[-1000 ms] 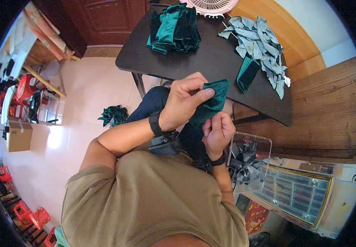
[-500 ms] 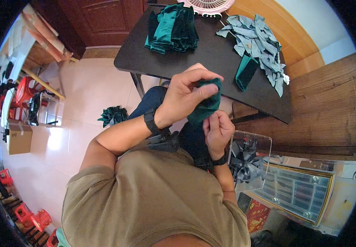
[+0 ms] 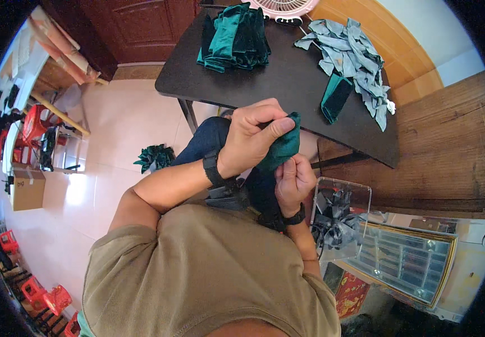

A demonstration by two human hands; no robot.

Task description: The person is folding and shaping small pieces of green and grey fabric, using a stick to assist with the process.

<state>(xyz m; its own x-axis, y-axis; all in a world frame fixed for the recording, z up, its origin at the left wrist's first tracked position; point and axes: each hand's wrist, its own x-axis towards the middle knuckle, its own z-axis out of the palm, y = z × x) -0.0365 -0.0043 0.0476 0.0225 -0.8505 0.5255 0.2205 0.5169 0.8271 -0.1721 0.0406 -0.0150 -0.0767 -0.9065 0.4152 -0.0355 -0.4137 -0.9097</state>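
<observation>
Between my hands, above my lap, is a piece of dark green velvet fabric (image 3: 286,147). My left hand (image 3: 256,132) pinches its upper end between thumb and fingers. Lower and to the right, my right hand (image 3: 295,181) grips the fabric's lower edge with thumb and forefinger. On the dark table (image 3: 293,84) ahead lies a stack of green velvet pieces (image 3: 234,39). A single folded green velvet piece (image 3: 337,96) rests near the table's right side, touching a heap of grey-green fabric strips (image 3: 352,59).
A pink fan (image 3: 284,7) stands at the table's far edge. On the floor to the left lies a bunched green velvet bundle (image 3: 156,157). A clear plastic bin (image 3: 341,219) with dark scraps is by my right arm. Wooden panelling (image 3: 416,151) borders the right side.
My left fingers have closed into a tighter pinch at the fabric's top edge. The fabric has turned slightly between my hands, and the right hand has shifted a little.
</observation>
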